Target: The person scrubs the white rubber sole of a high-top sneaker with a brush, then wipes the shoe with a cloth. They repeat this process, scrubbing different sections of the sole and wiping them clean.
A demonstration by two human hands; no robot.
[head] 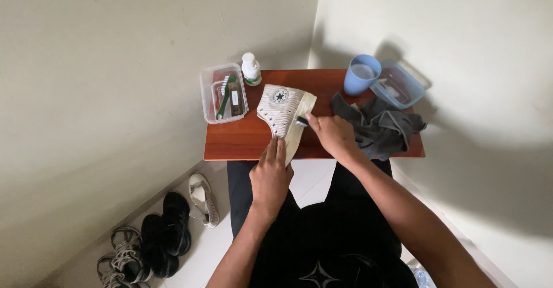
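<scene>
In the head view, a white striped shoe [283, 112] is pinned flat on the small wooden surface [242, 141] by the left hand [270, 175], fingers extended; a small dark brush [301, 121] is pinched in the right hand [333, 135]. The shoe's toe overhangs the near edge — a hard stroke could likely slide it off. Room is tight — a blue cup [361, 75] and grey cloth [380, 128] crowd the right.

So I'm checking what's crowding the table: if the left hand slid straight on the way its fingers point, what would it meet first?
The left hand lies flat, fingers pointing away from the person, fingertips already on the white striped high-top shoe. Going straight on, it would press further onto that shoe; beyond it, probably the small white bottle, though depth is unclear.
</scene>
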